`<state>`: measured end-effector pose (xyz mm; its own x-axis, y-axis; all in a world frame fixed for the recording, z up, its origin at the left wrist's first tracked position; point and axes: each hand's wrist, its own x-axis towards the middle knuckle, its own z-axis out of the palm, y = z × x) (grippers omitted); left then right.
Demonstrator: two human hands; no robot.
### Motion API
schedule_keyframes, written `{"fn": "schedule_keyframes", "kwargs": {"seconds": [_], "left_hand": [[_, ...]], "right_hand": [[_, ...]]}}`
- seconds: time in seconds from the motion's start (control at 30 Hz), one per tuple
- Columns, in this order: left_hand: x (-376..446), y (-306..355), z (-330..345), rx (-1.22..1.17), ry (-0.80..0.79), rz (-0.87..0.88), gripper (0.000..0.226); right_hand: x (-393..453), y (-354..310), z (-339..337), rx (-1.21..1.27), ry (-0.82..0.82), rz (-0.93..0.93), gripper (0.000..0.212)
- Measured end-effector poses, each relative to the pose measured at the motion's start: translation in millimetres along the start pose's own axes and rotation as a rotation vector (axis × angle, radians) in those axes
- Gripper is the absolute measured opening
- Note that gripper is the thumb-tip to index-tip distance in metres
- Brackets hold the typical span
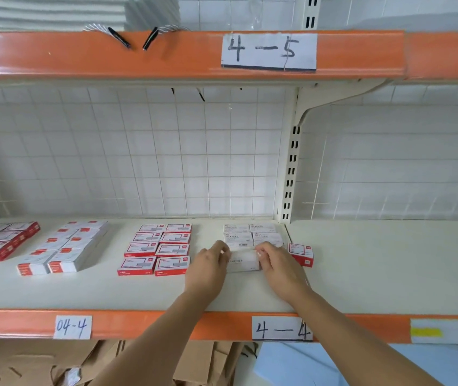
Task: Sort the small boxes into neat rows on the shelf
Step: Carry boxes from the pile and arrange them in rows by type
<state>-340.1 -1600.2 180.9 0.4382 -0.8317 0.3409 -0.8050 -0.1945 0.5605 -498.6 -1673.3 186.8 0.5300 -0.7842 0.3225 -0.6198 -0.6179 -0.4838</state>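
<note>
Both hands meet over one white box [243, 261] lying flat on the cream shelf [375, 268], near its middle. The left hand [208, 267] pinches the box's left end with curled fingers; the right hand [276, 264] curls round its right end, so each grip is narrow and holds the same box. The box is a low cardboard oblong with faint grey print.

Just beyond it sits a white block [252, 235] of four like boxes, two by two, marked STAPLES, edges flush. Touching the right hand's far side lies a red-trimmed box [301, 254], slightly skewed. To the left, a red-and-white block [158, 249] stands in two columns of four, the near boxes a little apart. Farther left are a stepped white stack [63, 249] with red end labels and, at the frame's edge, a red group [2, 240].

The shelf is smooth and matt, with an orange front lip [166, 324] bearing paper tags. A white wire grid [138, 151] backs it. Right of the slotted upright [290, 174] the shelf lies open and wide; a broad bare strip runs along the near edge.
</note>
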Motion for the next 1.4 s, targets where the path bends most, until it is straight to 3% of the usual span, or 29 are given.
{"fn": "schedule_keyframes", "kwargs": {"seconds": [0.2, 0.43, 0.73, 1.0, 1.07, 1.23, 1.4], "left_hand": [[-3, 2, -4, 0.042, 0.060, -0.015, 0.024], [-4, 2, 1, 0.169, -0.043, 0.113, 0.029], [10, 6, 4, 0.233, -0.051, 0.113, 0.027], [24, 13, 11, 0.299, -0.061, 0.090, 0.030], [24, 16, 12, 0.328, -0.054, 0.094, 0.032], [16, 23, 8, 0.441, -0.095, 0.110, 0.040], [0, 20, -10, 0.458, -0.133, 0.106, 0.047]], "right_hand": [[-1, 1, 3, -0.025, -0.009, -0.046, 0.037], [0, 2, 6, -0.046, 0.027, -0.131, 0.017], [3, 4, 7, -0.111, 0.048, -0.170, 0.031], [-1, 8, -10, -0.180, 0.234, -0.086, 0.033], [-1, 18, -22, -0.278, 0.201, -0.025, 0.039], [-2, 42, -41, -0.401, -0.077, 0.177, 0.049], [-8, 37, -44, -0.371, -0.036, 0.164, 0.040]]}}
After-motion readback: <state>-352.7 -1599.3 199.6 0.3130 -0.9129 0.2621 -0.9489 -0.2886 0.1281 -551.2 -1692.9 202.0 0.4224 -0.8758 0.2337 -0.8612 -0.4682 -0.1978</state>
